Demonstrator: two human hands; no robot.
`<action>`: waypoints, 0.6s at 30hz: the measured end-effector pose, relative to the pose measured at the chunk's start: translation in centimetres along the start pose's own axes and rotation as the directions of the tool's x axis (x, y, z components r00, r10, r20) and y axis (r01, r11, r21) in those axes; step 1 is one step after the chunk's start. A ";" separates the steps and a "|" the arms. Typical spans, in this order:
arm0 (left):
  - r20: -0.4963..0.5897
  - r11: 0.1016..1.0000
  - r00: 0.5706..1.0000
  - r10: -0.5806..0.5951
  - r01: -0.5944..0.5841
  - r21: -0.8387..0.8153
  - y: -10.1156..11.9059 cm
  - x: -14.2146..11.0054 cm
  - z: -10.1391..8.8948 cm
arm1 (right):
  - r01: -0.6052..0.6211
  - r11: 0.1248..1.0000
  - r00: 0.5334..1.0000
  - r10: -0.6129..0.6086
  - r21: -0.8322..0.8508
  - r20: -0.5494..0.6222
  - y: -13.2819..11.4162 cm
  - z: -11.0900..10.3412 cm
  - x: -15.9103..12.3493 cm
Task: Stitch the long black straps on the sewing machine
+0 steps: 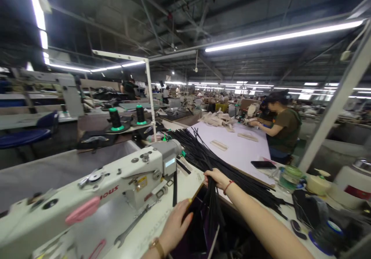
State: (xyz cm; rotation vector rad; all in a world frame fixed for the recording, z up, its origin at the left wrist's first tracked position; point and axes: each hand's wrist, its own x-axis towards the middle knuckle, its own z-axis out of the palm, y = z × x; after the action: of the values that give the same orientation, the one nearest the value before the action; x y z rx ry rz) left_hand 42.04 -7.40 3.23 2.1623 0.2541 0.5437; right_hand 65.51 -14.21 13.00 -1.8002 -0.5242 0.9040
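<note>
My right hand [216, 177], with a red bracelet at the wrist, is closed around a bundle of black straps [211, 203]. Their ends hang down past the edge of the sewing table [156, 216]. Many more black straps [240, 174] lie in a long heap behind that hand. On the table's edge rests my left hand [175, 222], a watch on its wrist, thumb apart from the fingers and nothing visible in it. A white sewing machine [121, 185] stands to its left, with a wrench [136, 222] lying under the machine's arm.
A white worktable [246, 151] carries pale fabric pieces [217, 118] and a black phone [263, 165]. A person [285, 126] sits at its right side. Jars and a spool [326, 236] crowd the right. Black thread cones [115, 119] stand behind the machine; a white post [151, 100] rises there.
</note>
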 end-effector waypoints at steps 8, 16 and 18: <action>0.155 0.654 0.973 -0.172 0.230 -0.721 5.3 -3.6 -5.6 | 0.276 0.773 0.954 -0.293 0.571 -0.063 -1.3 12.3 -2.7; 0.140 0.731 0.861 -0.488 0.491 -0.474 1.6 -7.2 -7.0 | 0.122 0.646 0.992 -0.070 0.753 -0.101 2.1 19.9 -0.6; 0.018 0.816 0.843 -0.538 0.526 -0.239 0.5 -7.5 -7.9 | 0.084 0.647 0.995 -0.016 0.758 -0.098 3.3 20.9 0.0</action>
State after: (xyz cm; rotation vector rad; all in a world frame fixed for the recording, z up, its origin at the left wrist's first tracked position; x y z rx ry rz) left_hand 31.71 -4.83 5.65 1.7381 0.7606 0.2832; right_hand 49.07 -3.08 5.66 -1.0203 -0.0855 0.8314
